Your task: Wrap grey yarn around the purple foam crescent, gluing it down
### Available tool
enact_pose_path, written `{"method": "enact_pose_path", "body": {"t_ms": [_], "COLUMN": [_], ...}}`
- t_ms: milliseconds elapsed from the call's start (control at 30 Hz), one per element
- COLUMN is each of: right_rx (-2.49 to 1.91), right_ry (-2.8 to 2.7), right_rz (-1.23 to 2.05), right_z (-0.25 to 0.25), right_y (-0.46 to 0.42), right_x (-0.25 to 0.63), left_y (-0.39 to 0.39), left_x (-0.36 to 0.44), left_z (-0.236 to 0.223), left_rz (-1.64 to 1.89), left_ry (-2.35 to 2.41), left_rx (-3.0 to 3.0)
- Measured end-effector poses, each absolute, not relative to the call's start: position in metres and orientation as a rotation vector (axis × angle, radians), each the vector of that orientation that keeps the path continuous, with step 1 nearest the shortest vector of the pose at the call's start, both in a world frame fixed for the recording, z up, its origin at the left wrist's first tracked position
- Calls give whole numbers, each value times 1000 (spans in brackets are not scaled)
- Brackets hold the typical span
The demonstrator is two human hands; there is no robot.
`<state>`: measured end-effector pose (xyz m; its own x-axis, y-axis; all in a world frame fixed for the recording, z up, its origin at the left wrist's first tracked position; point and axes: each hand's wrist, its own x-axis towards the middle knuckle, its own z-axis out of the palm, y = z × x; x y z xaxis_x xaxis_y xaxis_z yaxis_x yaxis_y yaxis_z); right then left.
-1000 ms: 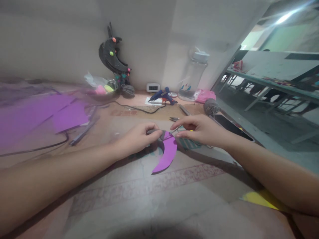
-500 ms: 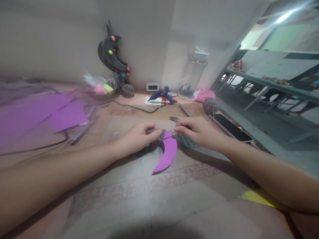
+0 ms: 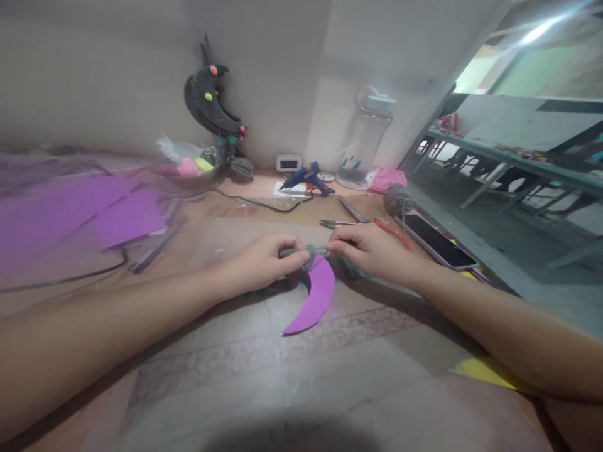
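A purple crescent cutout (image 3: 319,295) hangs tip-down in front of me, its upper end wound with grey yarn. My left hand (image 3: 277,258) is closed on that wrapped upper end, thumb on top. On the other side my right hand (image 3: 360,248) pinches a thin grey yarn strand (image 3: 324,254) that runs across the crescent's top edge. The fingers hide part of the wrapping. Just behind my right hand lie scissors with orange handles (image 3: 393,233), partly covered by it.
A blue glue gun (image 3: 308,179), white clock (image 3: 288,164) and clear bottle (image 3: 370,141) stand along the wall. A grey yarn ball (image 3: 399,201) and phone (image 3: 438,242) lie right. Purple sheets (image 3: 127,216) lie left. A dark yarn-covered crescent (image 3: 202,103) leans behind.
My right hand has come down and closer to my left hand, with less strand showing between them. The crescent's lower tip has swung slightly left and down. More of the scissors shows.
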<state>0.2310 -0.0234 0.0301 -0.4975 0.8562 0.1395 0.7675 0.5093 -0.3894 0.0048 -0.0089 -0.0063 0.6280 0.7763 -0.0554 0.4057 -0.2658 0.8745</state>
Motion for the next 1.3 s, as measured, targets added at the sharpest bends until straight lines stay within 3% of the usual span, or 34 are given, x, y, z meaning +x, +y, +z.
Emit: {"method": "enact_pose_path", "body": {"t_ms": [1300], "right_rx": [-1194], "right_ry": [-2322], "right_rz": [366], "right_z": [5], "right_y": [-29], "right_x": [221], "left_y": [-9], "left_x": [6], "left_z": [-4], "left_rz": [454], "left_ry": [647], "left_rx": [2098]}}
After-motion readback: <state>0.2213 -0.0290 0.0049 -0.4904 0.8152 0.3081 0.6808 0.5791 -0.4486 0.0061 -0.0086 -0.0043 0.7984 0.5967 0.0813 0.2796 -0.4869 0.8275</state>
